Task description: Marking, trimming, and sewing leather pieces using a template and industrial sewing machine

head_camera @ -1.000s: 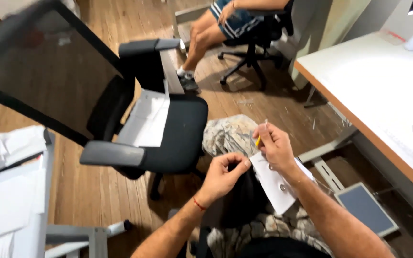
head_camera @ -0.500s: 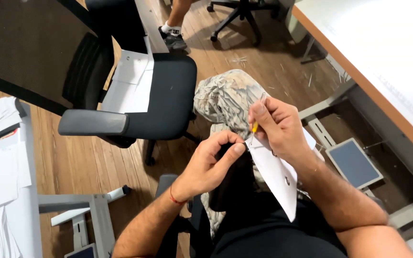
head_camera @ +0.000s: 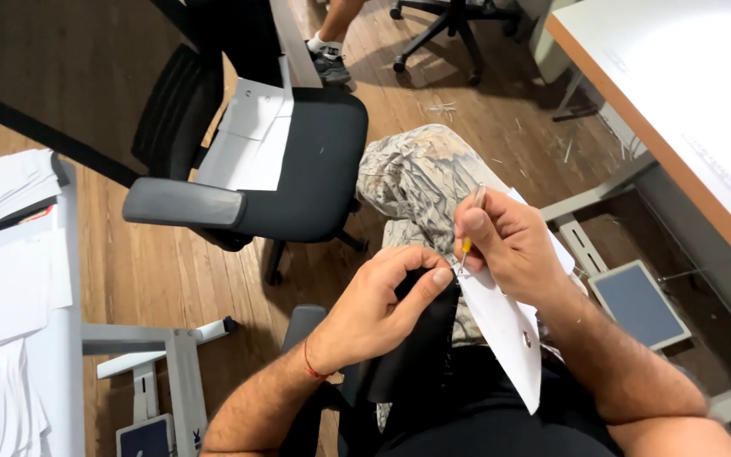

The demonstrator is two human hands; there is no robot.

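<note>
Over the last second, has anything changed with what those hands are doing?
The view tipped downward; the hands drew closer together. The right hand keeps the small yellow-handled tool and the white paper piece; the left hand keeps pinching the black fabric. Nothing was picked up or dropped. The office chair with white sheets stayed put.

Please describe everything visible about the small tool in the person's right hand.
The small tool is thin, with a yellow-orange handle section and a slim metal-looking tip. The right hand pinches it almost upright, tip down, where the black fabric meets the white paper piece. The left hand grips the fabric beside it.
</note>
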